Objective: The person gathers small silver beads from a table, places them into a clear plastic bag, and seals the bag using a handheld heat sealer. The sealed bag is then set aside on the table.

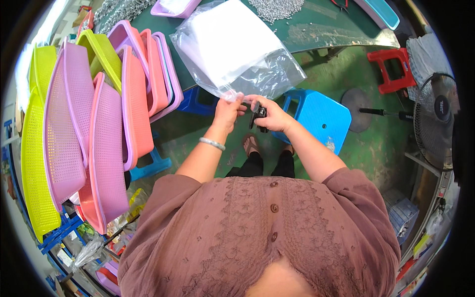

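Note:
A clear plastic bag (pixel 277 74) lies over the near edge of the green table, with a stack of flat white sheets (pixel 230 42) inside. My left hand (pixel 229 110), a bangle on its wrist, is closed on the gathered near corner of this bag. Close beside it, my right hand (pixel 272 115) grips a small black tool (pixel 258 117); its exact kind does not show. The fingertips of both hands almost meet at the bag's corner. Part of the tool is hidden by my right fingers.
Pink, purple and lime plastic baskets (pixel 111 143) are stacked at the left. Small grey metal pieces (pixel 277 9) lie heaped on the green table (pixel 321 34). A blue stool (pixel 321 119), a red stool (pixel 393 69) and a black fan (pixel 435 116) stand to the right.

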The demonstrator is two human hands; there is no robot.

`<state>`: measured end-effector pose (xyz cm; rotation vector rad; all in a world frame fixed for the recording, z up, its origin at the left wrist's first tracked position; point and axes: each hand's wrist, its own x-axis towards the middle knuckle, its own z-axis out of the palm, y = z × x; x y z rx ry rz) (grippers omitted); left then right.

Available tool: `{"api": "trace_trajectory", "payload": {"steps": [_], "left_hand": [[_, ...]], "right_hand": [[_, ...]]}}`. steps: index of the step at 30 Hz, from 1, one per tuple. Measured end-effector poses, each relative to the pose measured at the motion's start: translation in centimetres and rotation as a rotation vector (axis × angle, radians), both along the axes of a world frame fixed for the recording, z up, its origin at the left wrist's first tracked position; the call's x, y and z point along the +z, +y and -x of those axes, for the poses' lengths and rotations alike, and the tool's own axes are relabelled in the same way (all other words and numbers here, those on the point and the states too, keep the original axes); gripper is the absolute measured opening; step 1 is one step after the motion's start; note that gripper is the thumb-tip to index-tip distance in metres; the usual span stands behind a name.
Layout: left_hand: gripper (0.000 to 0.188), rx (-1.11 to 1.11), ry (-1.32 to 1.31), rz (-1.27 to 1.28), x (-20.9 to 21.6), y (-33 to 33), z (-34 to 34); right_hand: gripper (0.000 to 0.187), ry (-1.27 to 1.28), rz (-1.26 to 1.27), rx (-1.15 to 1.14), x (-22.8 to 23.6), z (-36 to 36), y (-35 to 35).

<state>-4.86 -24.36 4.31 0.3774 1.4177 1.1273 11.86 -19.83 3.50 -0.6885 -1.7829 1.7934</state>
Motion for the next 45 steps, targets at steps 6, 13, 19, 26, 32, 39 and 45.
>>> {"api": "trace_trajectory", "payload": {"steps": [6, 13, 19, 26, 32, 39, 45], "left_hand": [[0.029, -0.095, 0.094, 0.225, -0.1, 2.6, 0.8], [0.019, 0.043, 0.275, 0.127, -0.6, 3.3, -0.9], [0.021, -0.067, 0.375, 0.073, 0.0, 3.0, -0.7], [0.019, -0.051, -0.318, 0.087, 0.8, 1.9, 1.5], [0.020, 0.130, -0.057, 0.200, -0.6, 2.7, 0.8], [0.008, 0.201, -0.174, 0.139, -0.4, 3.0, 0.7], [0.008, 0.194, -0.229, 0.105, -0.8, 2.9, 1.1]], "right_hand": [[0.036, -0.080, -0.037, 0.103, 0.4, -0.3, 0.3], [0.036, -0.109, -0.230, 0.056, 2.5, -0.5, -0.2], [0.047, -0.330, -0.397, 0.286, 3.5, 0.6, 1.0], [0.051, -0.288, -0.346, 0.164, 1.8, 0.2, 1.2], [0.052, -0.233, -0.373, 0.089, 1.9, -0.7, -0.1], [0.035, -0.111, -0.496, -0.111, 3.7, -0.9, -2.2], [0.034, -0.192, -0.444, 0.024, 3.4, -1.1, -2.2]]}}
